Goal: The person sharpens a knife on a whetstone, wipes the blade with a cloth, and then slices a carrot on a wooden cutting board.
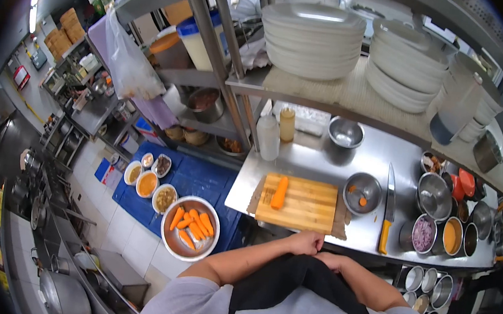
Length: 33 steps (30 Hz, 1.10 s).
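Note:
Both hands are drawn in at my chest, at the upper edge of a black apron [288, 281]. My left hand [307, 243] is closed with its fingers curled against the apron cloth. Partly covered by the cloth, my right hand [330, 260] is also closed on it. Just beyond them lies a wooden cutting board [314, 202] with one peeled carrot [279, 193] on it. To its right stand a metal bowl [363, 194] holding small orange pieces and a knife [388, 212] with a yellow handle.
A steel bowl of carrots [165, 231] stands on a blue surface [201, 176] at left, beside several small food containers. Metal containers, one with chopped onion [423, 233], line the right. Overhead, a shelf [330, 95] bears stacked plates [311, 41]. Two squeeze bottles [268, 137] stand behind the board.

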Each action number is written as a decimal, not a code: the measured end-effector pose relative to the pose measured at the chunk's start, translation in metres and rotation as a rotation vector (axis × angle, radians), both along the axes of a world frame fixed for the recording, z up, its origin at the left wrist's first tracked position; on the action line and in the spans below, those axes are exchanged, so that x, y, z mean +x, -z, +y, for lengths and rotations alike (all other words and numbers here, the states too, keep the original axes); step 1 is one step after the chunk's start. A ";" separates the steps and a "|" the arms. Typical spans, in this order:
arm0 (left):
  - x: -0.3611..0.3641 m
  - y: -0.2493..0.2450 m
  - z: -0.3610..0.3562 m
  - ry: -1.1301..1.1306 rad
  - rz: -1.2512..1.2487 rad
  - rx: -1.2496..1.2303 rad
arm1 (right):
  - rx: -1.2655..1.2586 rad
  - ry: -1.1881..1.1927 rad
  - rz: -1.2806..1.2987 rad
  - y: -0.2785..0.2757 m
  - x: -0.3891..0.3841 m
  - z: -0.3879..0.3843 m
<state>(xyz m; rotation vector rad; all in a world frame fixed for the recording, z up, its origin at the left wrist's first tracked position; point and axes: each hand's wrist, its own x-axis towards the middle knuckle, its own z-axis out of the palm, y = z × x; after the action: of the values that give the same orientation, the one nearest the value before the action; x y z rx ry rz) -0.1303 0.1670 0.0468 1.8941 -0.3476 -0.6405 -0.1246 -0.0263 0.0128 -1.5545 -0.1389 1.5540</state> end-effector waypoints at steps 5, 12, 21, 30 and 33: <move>-0.016 0.012 0.020 0.155 0.060 -0.106 | 0.196 -0.125 -0.351 -0.049 -0.003 -0.035; -0.041 0.013 0.100 -0.464 0.252 -0.218 | -0.049 0.606 -0.651 -0.106 0.032 -0.169; 0.035 0.054 0.172 -0.893 -0.009 -0.009 | -0.955 0.537 -1.316 0.079 0.109 -0.192; 0.070 0.052 0.100 -0.673 -0.249 0.887 | -0.484 0.998 -0.737 0.030 0.090 -0.200; 0.068 0.066 0.107 -0.904 0.158 -0.281 | -0.174 1.113 -0.598 0.022 0.048 -0.206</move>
<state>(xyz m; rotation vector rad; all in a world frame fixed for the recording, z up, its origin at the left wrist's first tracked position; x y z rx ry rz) -0.0620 0.2738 -0.0188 1.5010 0.4883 -0.1084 -0.0765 -0.2318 -0.0092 -1.7162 0.4739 0.2281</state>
